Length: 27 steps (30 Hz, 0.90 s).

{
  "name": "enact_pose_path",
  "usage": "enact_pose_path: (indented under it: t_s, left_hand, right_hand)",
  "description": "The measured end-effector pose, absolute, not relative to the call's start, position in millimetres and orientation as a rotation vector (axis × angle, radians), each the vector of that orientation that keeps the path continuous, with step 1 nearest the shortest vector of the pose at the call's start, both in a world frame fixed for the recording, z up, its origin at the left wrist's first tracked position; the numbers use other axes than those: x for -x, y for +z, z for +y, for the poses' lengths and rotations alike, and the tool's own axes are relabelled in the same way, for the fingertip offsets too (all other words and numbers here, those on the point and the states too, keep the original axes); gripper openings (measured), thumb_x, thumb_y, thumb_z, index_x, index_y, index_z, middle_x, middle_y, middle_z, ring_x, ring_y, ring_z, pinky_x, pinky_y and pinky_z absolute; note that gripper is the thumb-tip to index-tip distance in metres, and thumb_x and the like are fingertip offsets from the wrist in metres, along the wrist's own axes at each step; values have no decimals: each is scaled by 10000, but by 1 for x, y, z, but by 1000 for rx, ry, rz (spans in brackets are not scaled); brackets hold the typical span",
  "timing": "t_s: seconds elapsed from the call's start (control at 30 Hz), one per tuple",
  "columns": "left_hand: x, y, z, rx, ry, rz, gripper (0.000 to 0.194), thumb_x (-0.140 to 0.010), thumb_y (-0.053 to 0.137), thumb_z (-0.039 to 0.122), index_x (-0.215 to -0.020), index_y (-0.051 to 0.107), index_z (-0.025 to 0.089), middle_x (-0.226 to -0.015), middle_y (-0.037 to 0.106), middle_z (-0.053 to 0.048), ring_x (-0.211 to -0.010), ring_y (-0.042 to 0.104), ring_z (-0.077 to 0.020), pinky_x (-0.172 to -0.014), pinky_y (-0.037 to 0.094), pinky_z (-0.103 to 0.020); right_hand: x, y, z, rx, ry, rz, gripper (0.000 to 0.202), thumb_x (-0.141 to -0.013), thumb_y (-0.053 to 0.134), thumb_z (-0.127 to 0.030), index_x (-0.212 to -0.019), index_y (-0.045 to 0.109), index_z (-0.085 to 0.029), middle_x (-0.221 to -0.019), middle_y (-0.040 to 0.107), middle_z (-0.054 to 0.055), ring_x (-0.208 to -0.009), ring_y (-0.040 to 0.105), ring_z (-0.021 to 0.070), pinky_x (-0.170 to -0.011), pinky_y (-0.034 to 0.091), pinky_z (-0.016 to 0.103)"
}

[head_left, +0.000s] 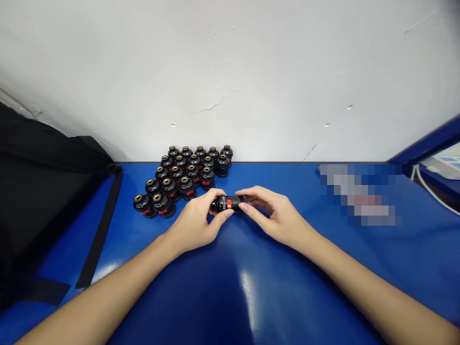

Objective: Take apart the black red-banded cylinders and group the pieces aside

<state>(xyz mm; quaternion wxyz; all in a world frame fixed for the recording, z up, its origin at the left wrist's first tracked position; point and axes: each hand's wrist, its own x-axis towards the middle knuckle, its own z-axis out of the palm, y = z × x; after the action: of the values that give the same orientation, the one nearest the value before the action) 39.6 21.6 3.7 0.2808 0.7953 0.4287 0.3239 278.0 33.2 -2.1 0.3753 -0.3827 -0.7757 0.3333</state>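
Between my two hands lies a black cylindrical part with a red mark [229,204], held sideways just above or on the blue table; I cannot tell whether it touches. My left hand [201,218] grips its left end between thumb and fingers. At the other end, the thumb and fingers of my right hand [275,211] pinch the part. Up and to the left, several similar black parts with brass-coloured centres [176,173] stand upright in slanting rows, many showing red marks. My left fingers are near the closest of these.
A white wall [251,96] rises behind the blue table [187,297]. Black fabric with a strap [102,230] covers the left side. A blurred-out item [362,196] lies at the right. Beyond the right edge is a white cable [434,194].
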Motion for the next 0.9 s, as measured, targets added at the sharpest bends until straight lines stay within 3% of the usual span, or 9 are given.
enact_pose_path:
  t_s: [0.1,0.2,0.37,0.5,0.73,0.9]
  left_hand:
    - [-40,6,21,-2100,863,1193,194,-1060,563,382,-1058,610,194,-808,668,12,-678,617,-135,-658,480,-250]
    - [-39,8,21,-2071,884,1189,252,-1081,520,406,-987,605,189,-755,662,18,-625,586,-124,-612,444,-240]
    - [-38,7,20,-2070,930,1192,211,-1071,544,389,-1070,598,185,-813,676,8,-661,595,-126,-634,456,-239]
    - [-38,7,20,-2091,915,1173,202,-1074,542,387,-1084,591,192,-808,652,15,-680,598,-130,-657,463,-245]
    - [-38,6,20,-2096,902,1166,202,-1076,534,392,-1093,586,197,-823,658,9,-696,611,-140,-671,471,-258]
    - [-38,5,20,-2092,905,1168,188,-1073,539,375,-1099,583,194,-822,646,12,-699,603,-137,-685,478,-257]
  right_hand:
    - [-280,-2,35,835,860,-1940,265,-965,759,-305,-1220,705,-257,-1194,714,77,-1099,745,240,-1038,645,448]
    - [-283,-1,38,851,713,-2007,221,-965,747,-255,-1181,698,-265,-1160,694,85,-1091,713,247,-1014,647,468]
    - [-290,-1,46,1004,537,-2013,120,-956,751,-290,-1016,662,-237,-1100,646,95,-993,692,240,-917,668,453]
    - [-294,-4,50,1110,382,-2155,134,-973,709,-281,-878,627,-233,-1094,669,98,-973,715,256,-930,643,499]
    - [-299,-5,53,1116,81,-2310,152,-1020,592,-203,-970,734,-223,-1116,728,133,-1022,688,316,-932,617,557]
    - [-301,-3,63,1259,-3,-2329,261,-1040,522,-189,-994,780,-188,-1064,733,145,-961,713,313,-903,633,513]
